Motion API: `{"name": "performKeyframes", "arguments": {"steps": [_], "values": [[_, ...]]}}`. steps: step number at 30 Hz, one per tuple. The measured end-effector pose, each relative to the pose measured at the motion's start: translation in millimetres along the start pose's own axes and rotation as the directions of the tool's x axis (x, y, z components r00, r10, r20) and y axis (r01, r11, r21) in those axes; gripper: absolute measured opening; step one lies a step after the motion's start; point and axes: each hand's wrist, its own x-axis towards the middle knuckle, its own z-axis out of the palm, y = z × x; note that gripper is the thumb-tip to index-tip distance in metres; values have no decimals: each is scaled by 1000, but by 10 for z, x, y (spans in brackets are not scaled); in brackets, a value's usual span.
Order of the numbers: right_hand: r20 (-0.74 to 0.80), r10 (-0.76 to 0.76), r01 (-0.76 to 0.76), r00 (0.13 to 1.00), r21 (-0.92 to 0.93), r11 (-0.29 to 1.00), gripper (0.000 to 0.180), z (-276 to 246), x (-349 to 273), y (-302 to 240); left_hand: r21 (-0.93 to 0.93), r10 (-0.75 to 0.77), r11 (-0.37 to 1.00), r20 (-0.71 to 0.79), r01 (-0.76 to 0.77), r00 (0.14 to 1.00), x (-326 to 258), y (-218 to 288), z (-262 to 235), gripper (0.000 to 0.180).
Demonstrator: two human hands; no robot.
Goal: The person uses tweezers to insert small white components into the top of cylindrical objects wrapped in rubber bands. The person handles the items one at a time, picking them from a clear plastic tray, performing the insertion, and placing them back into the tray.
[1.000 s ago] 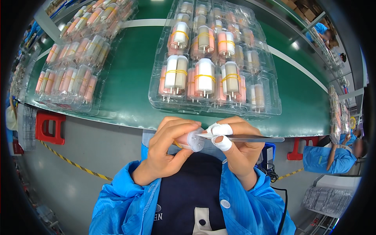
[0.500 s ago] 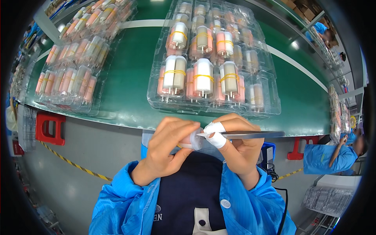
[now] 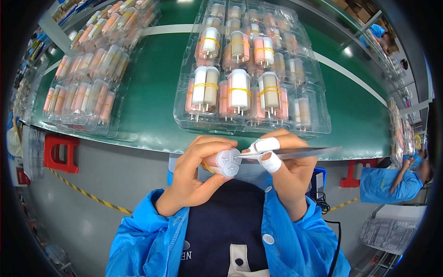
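Note:
My left hand is closed around a bundle of plastic cylinders, bound by a yellow rubber band and turned with its pale, lobed end towards my right hand. Pinched in my right hand is a pair of metal tweezers, their tip at the upper part of that lobed end. White tape wraps the thumb and forefinger. Beyond both hands, a clear plastic tray holds several banded bundles of white, pink and grey cylinders with thin pins pointing down.
The green table carries another group of filled clear trays at the left. Red stools stand below its edge on both sides. A person in blue is at the far right. A black cable hangs by my right sleeve.
The bundle in my left hand has turned so that its lobed end shows more fully. My right hand has shifted slightly right with the tweezers, their tip staying at the bundle.

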Motion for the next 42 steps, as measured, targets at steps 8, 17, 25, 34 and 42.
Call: {"name": "performKeyframes", "arguments": {"steps": [8, 17, 25, 34, 42], "values": [[58, -120, 129, 991, -197, 972, 19, 20, -26, 7, -178, -55, 983, -34, 48, 998, -92, -33, 73, 51], [4, -124, 123, 992, -169, 978, 18, 53, -63, 21, 77, 38, 996, 88, -45, 995, -64, -47, -35, 50], [27, -108, 111, 994, -210, 971, 18, 44, -53, 34, 134, 85, 987, 68, -93, 994, -42, -39, -23, 48], [24, -105, 107, 994, -216, 971, 16, 60, -51, 33, 150, 96, 983, 69, -105, 993, -38, -33, -31, 47], [96, -167, 189, 981, -299, 935, 16, 25, -39, 9, 153, 96, 983, 71, -106, 993, -35, -33, -38, 47]]}}
